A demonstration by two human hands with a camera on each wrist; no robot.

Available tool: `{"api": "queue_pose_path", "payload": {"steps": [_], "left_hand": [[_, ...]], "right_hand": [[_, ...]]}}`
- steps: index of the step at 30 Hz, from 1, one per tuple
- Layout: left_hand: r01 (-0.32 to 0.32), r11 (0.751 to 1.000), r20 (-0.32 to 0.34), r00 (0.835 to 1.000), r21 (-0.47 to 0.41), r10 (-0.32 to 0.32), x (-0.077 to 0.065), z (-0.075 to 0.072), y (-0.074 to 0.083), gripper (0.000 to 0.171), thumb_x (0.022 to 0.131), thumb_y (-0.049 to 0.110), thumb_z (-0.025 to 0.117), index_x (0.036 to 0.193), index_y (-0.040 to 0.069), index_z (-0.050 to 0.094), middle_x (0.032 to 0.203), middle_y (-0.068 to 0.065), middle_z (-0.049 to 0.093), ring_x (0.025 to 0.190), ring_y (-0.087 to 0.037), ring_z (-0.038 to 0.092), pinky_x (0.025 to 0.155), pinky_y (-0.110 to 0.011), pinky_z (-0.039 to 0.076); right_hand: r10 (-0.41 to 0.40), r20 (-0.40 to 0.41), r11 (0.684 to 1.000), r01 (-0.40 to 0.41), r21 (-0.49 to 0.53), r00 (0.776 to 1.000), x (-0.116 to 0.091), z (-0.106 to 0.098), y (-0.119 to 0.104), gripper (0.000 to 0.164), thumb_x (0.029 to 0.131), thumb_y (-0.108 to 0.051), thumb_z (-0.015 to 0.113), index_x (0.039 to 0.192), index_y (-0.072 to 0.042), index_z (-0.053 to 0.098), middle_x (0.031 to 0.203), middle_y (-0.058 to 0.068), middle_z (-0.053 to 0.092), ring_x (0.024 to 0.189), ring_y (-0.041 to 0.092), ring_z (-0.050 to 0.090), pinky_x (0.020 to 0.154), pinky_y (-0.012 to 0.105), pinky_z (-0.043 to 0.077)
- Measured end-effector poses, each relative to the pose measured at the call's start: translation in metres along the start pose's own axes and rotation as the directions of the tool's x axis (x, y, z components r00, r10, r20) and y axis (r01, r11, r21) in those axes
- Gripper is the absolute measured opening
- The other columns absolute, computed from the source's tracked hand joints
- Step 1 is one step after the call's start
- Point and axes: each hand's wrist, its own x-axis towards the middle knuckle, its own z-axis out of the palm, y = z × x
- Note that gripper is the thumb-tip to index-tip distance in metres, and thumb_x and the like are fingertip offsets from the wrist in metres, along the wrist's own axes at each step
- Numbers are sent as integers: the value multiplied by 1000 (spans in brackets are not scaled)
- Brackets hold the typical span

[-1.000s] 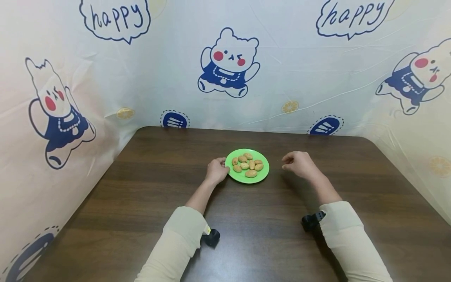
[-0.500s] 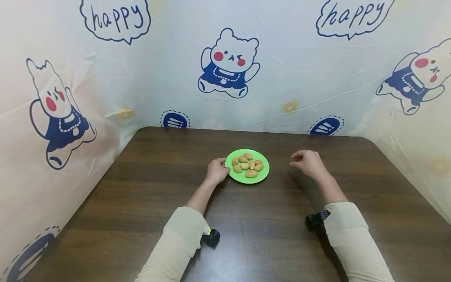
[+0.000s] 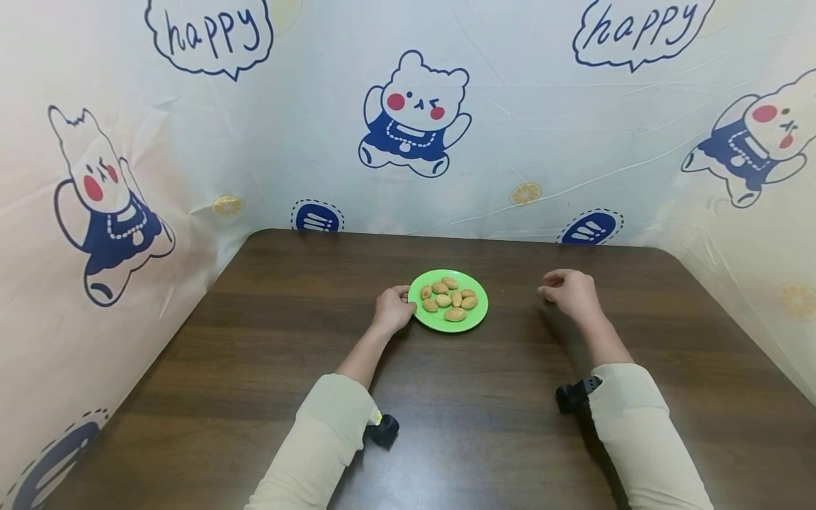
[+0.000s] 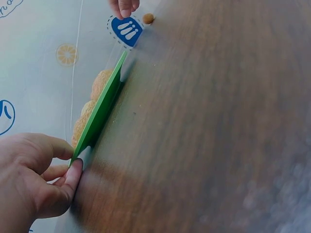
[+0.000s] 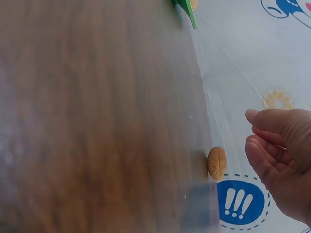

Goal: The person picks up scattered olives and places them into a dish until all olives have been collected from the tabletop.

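A green plate [image 3: 474, 322] with several tan, oval nuts [image 3: 455, 314] on it lies in the middle of the table in the head view. At its left rim, my left hand [image 3: 392, 312] pinches the edge between thumb and fingers; the left wrist view shows the thumb [image 4: 74, 177] on the plate's underside. To the right of the plate, my right hand [image 3: 572, 294] hovers with loosely curled fingers and nothing between them. A single nut [image 5: 217, 163] stands on the table below those fingers in the right wrist view, hidden behind the hand in the head view.
The brown wooden table [image 3: 446, 439] reaches back to a pale printed cloth [image 3: 287, 142] with cartoon bears. A black wrist camera sits at each cuff, the left one [image 3: 384, 431] and the right one [image 3: 574, 397] both close over the table.
My right hand has moved to the right, away from the plate. The left hand, the plate and its nuts have stayed in place.
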Motion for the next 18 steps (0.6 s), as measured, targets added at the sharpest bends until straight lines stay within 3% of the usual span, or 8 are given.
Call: {"api": "queue_pose_path", "payload": {"steps": [13, 18], "left_hand": [[-2, 1000, 0, 1000, -14, 2, -1, -1, 1, 44, 86, 2, 56, 130, -1, 51, 105, -9, 58, 95, -20, 53, 76, -29, 47], [-1, 1000, 2, 1000, -9, 1, -1, 0, 1, 44, 86, 3, 56, 130, 0, 51, 105, -9, 58, 95, -20, 53, 76, -29, 47]], "right_hand": [[164, -13, 982, -164, -94, 986, 2, -7, 6, 37, 83, -23, 67, 104, 7, 64, 100, 22, 64, 104, 43, 48, 83, 48, 42], [168, -11, 977, -168, -133, 986, 3, -5, 9, 36, 83, -21, 66, 105, 8, 63, 104, 24, 62, 107, 46, 45, 89, 50, 38]]}}
